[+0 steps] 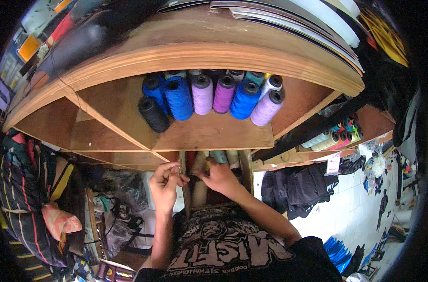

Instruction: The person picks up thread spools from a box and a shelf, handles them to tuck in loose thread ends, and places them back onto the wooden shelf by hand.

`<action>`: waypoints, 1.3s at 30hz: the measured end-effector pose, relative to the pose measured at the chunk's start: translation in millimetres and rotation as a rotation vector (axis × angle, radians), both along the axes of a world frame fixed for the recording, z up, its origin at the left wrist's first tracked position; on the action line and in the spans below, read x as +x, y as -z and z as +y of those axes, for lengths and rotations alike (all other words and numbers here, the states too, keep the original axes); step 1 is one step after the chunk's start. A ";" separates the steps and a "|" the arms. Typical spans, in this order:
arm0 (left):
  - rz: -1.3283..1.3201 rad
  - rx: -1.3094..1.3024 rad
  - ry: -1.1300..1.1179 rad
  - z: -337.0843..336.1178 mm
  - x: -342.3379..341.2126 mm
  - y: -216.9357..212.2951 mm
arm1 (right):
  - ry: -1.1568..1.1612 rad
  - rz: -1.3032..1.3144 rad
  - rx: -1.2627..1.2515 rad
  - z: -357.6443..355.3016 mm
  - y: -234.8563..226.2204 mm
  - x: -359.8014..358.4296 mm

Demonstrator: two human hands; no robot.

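Note:
An open wooden drawer (246, 171) juts out in front of my body below the shelf, with several pale and coloured thread spools lying inside. My right hand (222, 181) reaches in from the right, its thumb and fingers around a beige-grey thread spool (201, 159); part of the grip is hidden. My left hand (166, 185) is raised beside the drawer's left wall, its fingers curled together in a pinch. Whatever they hold, if anything, is too small to make out.
Upright thread spools, among them a blue one (178, 98), a purple one (223, 95) and a black one (153, 114), crowd the wooden shelf (209, 136) above. More spools (333, 138) sit at the right. Black cloth (298, 188) hangs right; striped fabric (30, 202) is left.

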State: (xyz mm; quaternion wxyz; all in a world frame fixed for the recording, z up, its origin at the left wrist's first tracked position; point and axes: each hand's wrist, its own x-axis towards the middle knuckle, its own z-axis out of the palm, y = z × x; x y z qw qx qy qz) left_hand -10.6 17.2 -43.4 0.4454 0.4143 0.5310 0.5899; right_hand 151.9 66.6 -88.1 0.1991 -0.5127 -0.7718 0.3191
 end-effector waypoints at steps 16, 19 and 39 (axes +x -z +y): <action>-0.036 -0.056 -0.057 0.1 -3.9 7.1 | 0.012 0.391 -0.510 4.1 -0.9 9.9; -0.005 -0.107 -0.083 -2.9 -7.3 9.6 | 0.057 0.534 -0.921 -11.3 -39.9 33.8; -0.588 0.015 0.182 -8.9 -5.7 -19.5 | -0.110 0.349 0.229 -37.5 -119.7 26.9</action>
